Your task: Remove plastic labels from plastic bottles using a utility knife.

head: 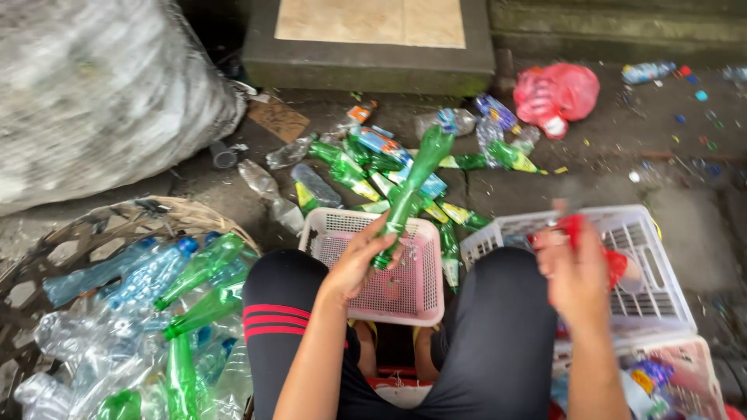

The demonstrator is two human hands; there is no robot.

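Note:
My left hand (359, 260) grips a green plastic bottle (413, 185) by its neck end, holding it tilted up over a pink plastic basket (424, 305) between my knees. My right hand (574, 268) is blurred and holds a red strip, likely a torn label (574, 228), above a white plastic basket (654, 233). A heap of crushed green and clear bottles (366, 167) lies on the ground just beyond the pink basket.
A woven basket (117, 214) at my left is full of clear, blue and green bottles (179, 311). A big grey sack (93, 85) fills the upper left. A red plastic bag (556, 93) lies far right, a concrete step (373, 66) behind. Another pink basket (692, 365) sits lower right.

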